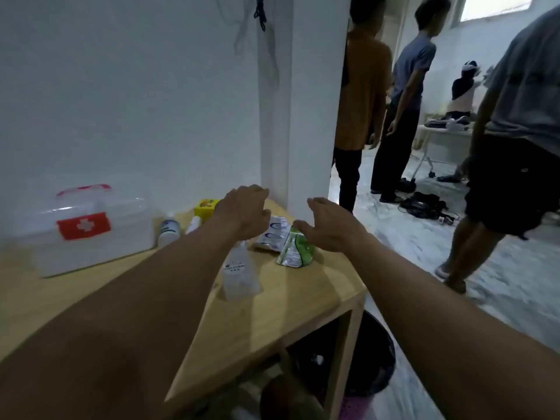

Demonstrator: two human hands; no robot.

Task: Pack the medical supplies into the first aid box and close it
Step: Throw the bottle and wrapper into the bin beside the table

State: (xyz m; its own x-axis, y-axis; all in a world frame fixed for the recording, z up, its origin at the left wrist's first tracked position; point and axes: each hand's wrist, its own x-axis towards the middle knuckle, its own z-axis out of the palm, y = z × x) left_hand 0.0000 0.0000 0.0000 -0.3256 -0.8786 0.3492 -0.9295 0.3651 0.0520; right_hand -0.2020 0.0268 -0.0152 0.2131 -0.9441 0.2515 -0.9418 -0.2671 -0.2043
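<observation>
**Supplies loose on surface, box shut, both hands empty**

The first aid box stands at the left of the pale wooden surface. It is translucent white plastic, rectangular, with a red handle and a red label bearing a white cross, and its lid is down.

To its right stand two white plastic bottles, a small yellow carton and a clear, soft-edged bottle with a round label.

Near the right edge lie a crinkled white-and-blue packet and a glossy green-and-white packet.

The left hand hovers over the packets, its fingers loosely curled and holding nothing. The right hand is spread and relaxed just above the green-and-white packet. Whether it touches the packet cannot be told.
</observation>
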